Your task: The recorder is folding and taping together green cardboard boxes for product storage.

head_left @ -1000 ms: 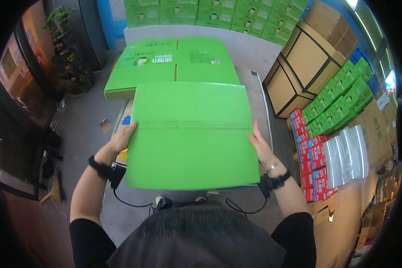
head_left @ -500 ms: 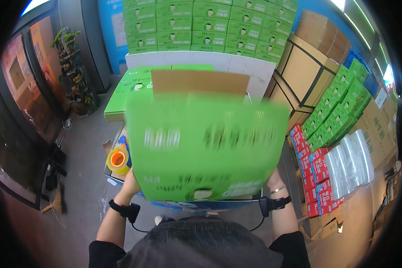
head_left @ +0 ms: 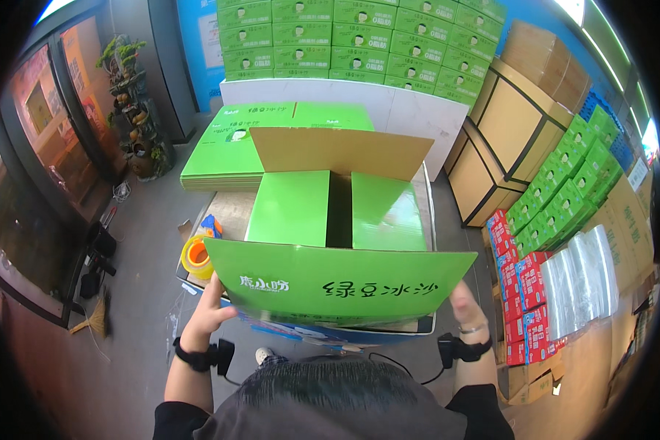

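Note:
A green carton (head_left: 293,216) sits in front of me on the table. Its two side flaps are folded inward with a dark gap between them; the far flap (head_left: 337,152) stands up, brown inside face showing. The near flap (head_left: 293,271) leans toward me, printed face up. Beside the near flap's left corner is my left hand (head_left: 211,314), thumb and fingers apart. At that flap's right edge my right hand (head_left: 465,309) has its fingers stretched upward, slightly blurred. Neither hand is seen gripping anything. A roll of yellow tape on a dispenser (head_left: 197,257) lies left of the carton.
Flattened green cartons (head_left: 220,150) are stacked at the table's far left. Behind stands a wall of green boxes (head_left: 359,37). To the right are brown cartons (head_left: 517,121), red boxes (head_left: 524,275) and clear plastic packs (head_left: 583,275). A broom (head_left: 94,320) lies at left.
The carton, blurred and tilted toward me before, now sits lower on the table with its folded side flaps showing. My hands have moved from its lower sides to beside the near flap.

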Tool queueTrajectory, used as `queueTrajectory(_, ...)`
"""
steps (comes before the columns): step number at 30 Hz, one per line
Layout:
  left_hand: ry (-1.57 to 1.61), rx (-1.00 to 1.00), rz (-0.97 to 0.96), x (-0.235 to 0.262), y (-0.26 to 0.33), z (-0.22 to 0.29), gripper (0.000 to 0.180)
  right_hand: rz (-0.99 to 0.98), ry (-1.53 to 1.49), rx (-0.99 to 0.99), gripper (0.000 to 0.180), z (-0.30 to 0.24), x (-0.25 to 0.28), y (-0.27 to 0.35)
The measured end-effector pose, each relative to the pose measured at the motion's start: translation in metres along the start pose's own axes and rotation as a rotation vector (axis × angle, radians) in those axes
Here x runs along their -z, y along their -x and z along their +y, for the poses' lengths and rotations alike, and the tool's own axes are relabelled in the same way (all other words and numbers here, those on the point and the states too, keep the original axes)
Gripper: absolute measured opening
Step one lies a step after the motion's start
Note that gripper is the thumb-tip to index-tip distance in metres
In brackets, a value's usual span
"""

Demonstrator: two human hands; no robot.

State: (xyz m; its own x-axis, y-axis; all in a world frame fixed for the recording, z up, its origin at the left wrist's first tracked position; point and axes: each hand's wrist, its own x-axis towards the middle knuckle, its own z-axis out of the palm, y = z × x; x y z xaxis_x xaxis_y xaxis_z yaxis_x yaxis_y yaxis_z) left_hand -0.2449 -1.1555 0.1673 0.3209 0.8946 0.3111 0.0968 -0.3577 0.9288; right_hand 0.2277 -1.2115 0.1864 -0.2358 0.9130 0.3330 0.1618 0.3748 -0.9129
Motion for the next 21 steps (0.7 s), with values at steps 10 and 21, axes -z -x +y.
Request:
queueTrajectory(10,-0.484,0.241,0.015,-0.004,-0.027,-0.008,0.057,0.091,-0.085,-0.163,0.065,0.038,-0.005,-0.004)
queueTrajectory(21,-0.252,0.332,0.121,-0.024,-0.045,-0.016,0.072,-0.062,1.081,-0.08,0.056,-0.045,0.014,-0.083)
